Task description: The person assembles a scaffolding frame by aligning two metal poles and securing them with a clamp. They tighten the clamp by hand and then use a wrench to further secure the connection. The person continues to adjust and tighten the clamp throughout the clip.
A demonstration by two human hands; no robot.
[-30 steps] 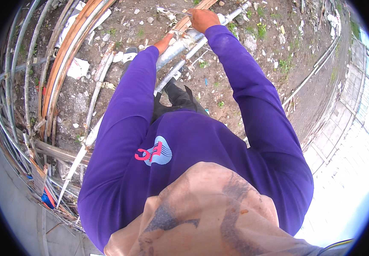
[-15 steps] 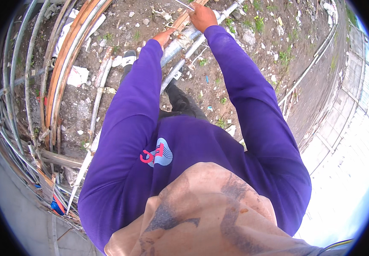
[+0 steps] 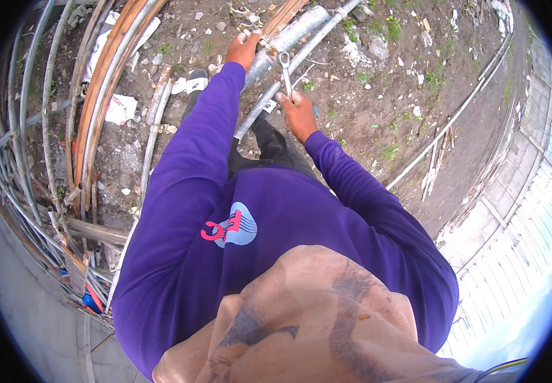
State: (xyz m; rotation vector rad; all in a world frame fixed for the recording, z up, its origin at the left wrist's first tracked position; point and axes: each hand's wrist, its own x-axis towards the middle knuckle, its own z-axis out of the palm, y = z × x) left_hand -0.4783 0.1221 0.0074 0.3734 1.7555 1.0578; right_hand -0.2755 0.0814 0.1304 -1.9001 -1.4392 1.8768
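A combination wrench (image 3: 288,78) is held in my right hand (image 3: 299,116), its ring end pointing away from me and close to the metal pipes. My left hand (image 3: 243,52) is closed at a pipe clamp (image 3: 265,43), its fingertips partly hidden. That clamp sits against a thick grey pipe (image 3: 303,29), which slants from near my legs toward the far right. Alongside runs a thinner pipe (image 3: 325,39). A shorter pipe end (image 3: 255,115) reaches back between my feet.
Long bent-looking pipes (image 3: 47,108) and wooden boards (image 3: 94,96) are stacked on the left. Stony soil with rubble and weeds (image 3: 439,80) spreads right, crossed by a long thin pole (image 3: 426,148). A white scrap (image 3: 121,110) lies near the boards.
My right hand has drawn back toward me with the wrench, away from the far part of the pipes. My left hand has shifted slightly farther away, at the clamp.
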